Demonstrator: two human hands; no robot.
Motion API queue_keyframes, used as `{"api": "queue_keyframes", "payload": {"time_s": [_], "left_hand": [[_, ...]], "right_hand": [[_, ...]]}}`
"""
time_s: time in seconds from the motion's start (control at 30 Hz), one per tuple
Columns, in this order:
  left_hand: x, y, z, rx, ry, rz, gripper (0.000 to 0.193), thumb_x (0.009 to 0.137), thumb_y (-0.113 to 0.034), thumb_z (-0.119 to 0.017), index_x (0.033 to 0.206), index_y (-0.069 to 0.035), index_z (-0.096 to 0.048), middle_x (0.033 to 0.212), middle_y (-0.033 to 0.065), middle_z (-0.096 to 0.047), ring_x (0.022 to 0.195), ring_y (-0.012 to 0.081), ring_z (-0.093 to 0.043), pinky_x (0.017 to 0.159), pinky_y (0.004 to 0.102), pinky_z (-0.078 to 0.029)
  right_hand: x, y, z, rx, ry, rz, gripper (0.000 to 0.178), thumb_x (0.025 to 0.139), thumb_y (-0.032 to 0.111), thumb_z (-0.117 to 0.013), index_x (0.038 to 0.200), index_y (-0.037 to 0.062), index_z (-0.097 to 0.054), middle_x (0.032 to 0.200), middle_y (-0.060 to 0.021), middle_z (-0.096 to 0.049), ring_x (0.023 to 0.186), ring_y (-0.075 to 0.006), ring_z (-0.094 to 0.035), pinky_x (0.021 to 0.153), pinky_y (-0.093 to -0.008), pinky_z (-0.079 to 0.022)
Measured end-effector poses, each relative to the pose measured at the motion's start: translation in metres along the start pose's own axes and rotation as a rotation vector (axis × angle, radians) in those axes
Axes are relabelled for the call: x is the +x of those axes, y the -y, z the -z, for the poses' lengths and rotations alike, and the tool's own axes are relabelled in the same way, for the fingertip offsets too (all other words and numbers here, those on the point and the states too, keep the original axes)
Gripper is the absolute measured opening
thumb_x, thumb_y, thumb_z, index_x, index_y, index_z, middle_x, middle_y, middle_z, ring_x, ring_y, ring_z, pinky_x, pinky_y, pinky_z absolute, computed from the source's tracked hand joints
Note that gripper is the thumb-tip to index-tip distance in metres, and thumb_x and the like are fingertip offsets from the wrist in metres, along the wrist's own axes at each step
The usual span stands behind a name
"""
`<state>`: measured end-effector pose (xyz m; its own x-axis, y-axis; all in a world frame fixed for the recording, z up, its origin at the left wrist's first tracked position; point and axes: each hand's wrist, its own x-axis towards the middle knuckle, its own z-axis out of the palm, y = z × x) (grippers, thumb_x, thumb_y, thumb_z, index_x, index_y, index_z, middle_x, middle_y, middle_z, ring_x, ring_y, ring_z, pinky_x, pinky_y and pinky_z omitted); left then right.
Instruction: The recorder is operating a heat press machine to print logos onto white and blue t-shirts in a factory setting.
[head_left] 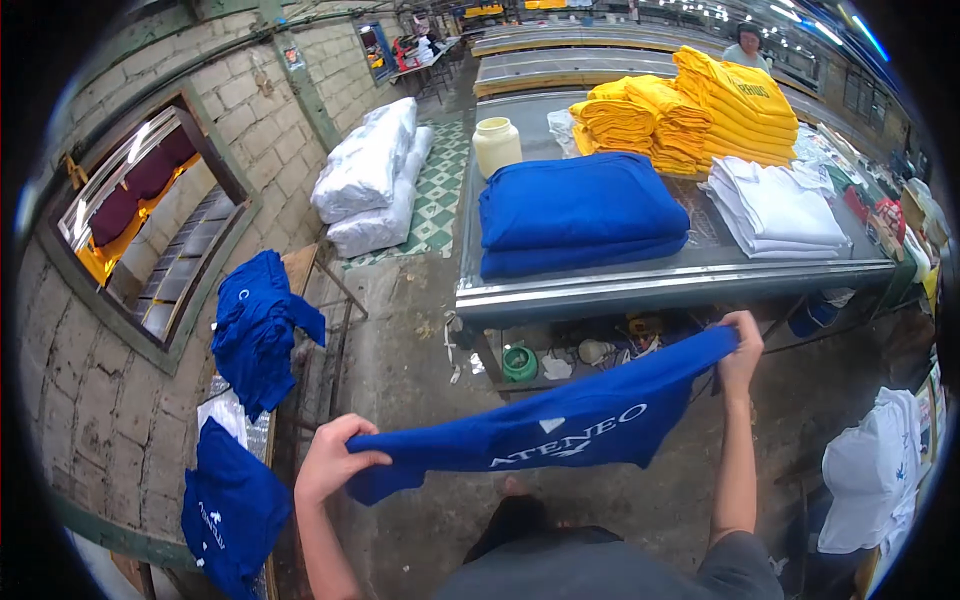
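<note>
A blue shirt (pixel 545 425) with white printing is stretched in the air between my two hands, above the floor. My left hand (pixel 338 455) pinches its left end between thumb and fingers. At the far right end, raised higher, my right hand (pixel 741 350) is closed on the cloth. The shirt slants upward to the right, and its lower edge hangs free. Beyond it, a folded blue stack (pixel 580 210) lies on the metal-edged table (pixel 680 284). To my left, a crumpled blue garment (pixel 258 325) and a printed blue shirt (pixel 235 515) rest on a narrow bench.
Yellow shirts (pixel 740 105) and folded white shirts (pixel 775 212) are piled on the table near a cream jar (pixel 497 146). Beneath stands a green container (pixel 519 363). White bundles (pixel 370 170) sit by the wall. White shirts (pixel 875 470) lie at right. A person (pixel 747 47) is far back.
</note>
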<state>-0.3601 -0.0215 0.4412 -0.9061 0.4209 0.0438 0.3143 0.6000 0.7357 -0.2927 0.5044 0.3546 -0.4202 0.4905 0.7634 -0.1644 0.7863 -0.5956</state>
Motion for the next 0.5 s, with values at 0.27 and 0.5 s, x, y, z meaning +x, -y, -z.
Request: {"api": "queue_keyframes", "payload": {"time_s": [0.27,0.5], "left_hand": [[0.162,0.04,-0.007,0.125,-0.237,-0.203,0.015,0.062,0.005,-0.067,0.076,0.001,-0.062,0.071,0.0071,-0.053,0.066,0.0173,-0.054,0.058,0.0293,-0.042],[0.261,0.045,-0.038,-0.278,-0.453,-0.285,0.008,0.071,0.004,-0.062,0.077,0.001,-0.058,0.067,0.0043,-0.054,0.064,0.0108,-0.051,0.059,0.0239,-0.04]], "right_hand": [[0.071,-0.022,-0.015,-0.028,-0.312,-0.104,0.011,0.067,-0.007,-0.051,0.071,0.0028,-0.049,0.064,0.0029,-0.045,0.061,-0.0056,-0.043,0.056,-0.0183,-0.034],[0.117,-0.07,-0.019,-0.046,-0.343,-0.067,0.014,0.07,-0.009,-0.041,0.069,0.0024,-0.049,0.064,0.0029,-0.044,0.06,-0.005,-0.041,0.054,-0.0178,-0.031]]}}
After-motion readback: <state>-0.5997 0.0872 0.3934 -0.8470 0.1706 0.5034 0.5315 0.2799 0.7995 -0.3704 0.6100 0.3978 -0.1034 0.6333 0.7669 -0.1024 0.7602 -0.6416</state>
